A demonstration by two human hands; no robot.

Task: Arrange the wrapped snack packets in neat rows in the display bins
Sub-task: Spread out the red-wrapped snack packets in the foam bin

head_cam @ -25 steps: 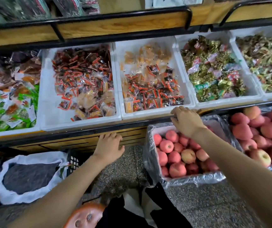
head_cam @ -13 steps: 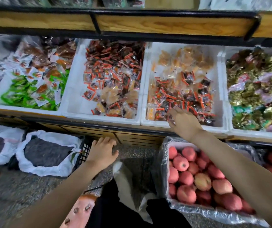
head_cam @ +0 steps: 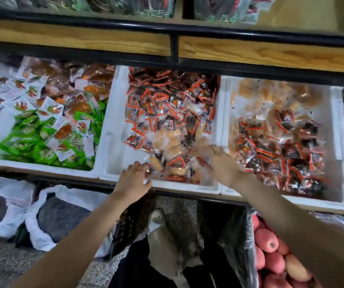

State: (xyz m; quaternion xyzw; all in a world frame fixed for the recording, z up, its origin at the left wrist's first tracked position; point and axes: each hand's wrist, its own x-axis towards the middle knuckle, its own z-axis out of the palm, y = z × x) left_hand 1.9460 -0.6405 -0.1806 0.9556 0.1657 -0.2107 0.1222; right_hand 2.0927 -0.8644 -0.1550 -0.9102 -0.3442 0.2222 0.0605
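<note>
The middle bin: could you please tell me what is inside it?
A loose pile of red packets and orange packets, with the right hand among them. Whatever lies beneath the pile is covered.

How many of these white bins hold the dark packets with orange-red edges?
2: the middle bin, under the right hand, and the bin to its right. Others may lie beyond the frame.
</note>
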